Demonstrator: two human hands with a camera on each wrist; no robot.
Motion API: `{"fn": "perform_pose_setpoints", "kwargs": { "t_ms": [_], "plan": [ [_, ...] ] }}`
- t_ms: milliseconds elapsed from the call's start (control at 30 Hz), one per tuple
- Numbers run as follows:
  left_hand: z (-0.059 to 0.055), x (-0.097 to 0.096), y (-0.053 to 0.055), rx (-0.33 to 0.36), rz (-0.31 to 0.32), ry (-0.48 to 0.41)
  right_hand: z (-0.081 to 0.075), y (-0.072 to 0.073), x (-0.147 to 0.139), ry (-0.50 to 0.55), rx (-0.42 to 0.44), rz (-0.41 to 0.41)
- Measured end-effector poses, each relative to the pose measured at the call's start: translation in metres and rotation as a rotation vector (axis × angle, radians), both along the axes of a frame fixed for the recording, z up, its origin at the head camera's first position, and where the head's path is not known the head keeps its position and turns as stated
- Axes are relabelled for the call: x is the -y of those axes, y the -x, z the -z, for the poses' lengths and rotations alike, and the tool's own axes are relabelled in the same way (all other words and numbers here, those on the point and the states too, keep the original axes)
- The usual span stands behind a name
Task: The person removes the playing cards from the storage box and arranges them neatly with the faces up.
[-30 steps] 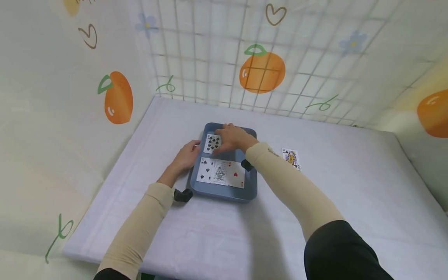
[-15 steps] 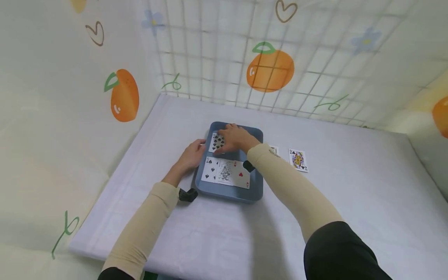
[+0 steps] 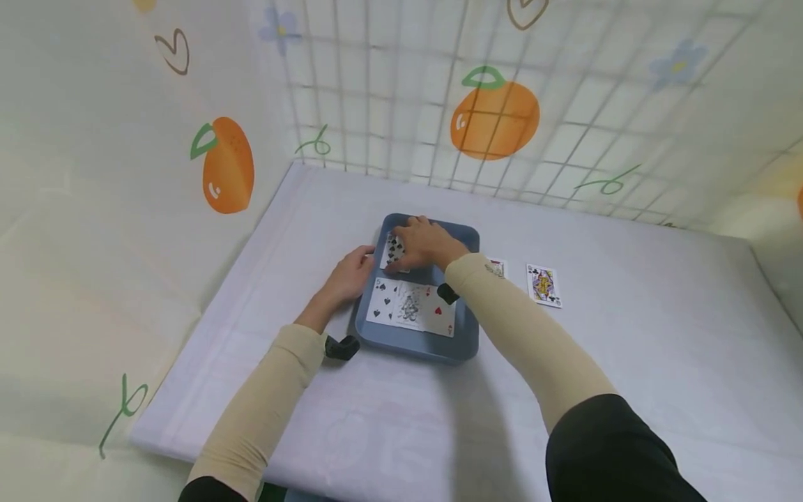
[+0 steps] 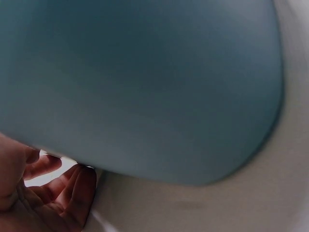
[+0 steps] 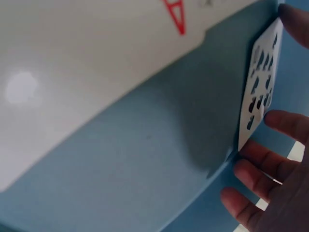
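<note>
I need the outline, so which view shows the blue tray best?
The head view: it shows most of the blue tray, despite the right hand over it. Left wrist catches one rounded corner; right wrist, part of the inside.

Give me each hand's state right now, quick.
Left hand: at the edge of the blue rectangular tray; grip cannot be told.
Right hand: open, touching the far white rectangular playing card with black spades.
</note>
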State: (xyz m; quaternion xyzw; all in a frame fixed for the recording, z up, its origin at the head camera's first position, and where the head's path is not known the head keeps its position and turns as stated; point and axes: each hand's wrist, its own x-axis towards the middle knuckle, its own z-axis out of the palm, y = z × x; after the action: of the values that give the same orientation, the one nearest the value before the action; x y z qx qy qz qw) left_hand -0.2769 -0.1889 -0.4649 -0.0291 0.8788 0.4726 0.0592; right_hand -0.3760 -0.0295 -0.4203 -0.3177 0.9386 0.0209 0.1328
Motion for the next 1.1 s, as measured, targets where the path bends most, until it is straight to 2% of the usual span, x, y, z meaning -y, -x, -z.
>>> {"fn": "perform_pose_setpoints", "kwargs": {
  "t_ms": [400,667,933,1100],
  "plan": [
    [-0.0079,-0.0013,-0.0013,-0.004,-0.002,-0.009,0.0019,0.0054,0.0040,-0.015,-0.036,-0.028],
    [-0.0014,-0.0020,-0.0021,0.010,-0.013,-0.016,0.0025,0.0024,0.0033,-0.017,-0.012,-0.033],
    [0.0001,-0.0044,-0.0026,-0.026,-0.016,-0.004,0.0005,0.0014,-0.0016,-0.016,-0.029,-0.043],
    [-0.0007,-0.0039,-0.0023,-0.024,-0.018,-0.008,-0.0030,0.0006,-0.0040,-0.020,-0.022,-0.031]
  ]
}}
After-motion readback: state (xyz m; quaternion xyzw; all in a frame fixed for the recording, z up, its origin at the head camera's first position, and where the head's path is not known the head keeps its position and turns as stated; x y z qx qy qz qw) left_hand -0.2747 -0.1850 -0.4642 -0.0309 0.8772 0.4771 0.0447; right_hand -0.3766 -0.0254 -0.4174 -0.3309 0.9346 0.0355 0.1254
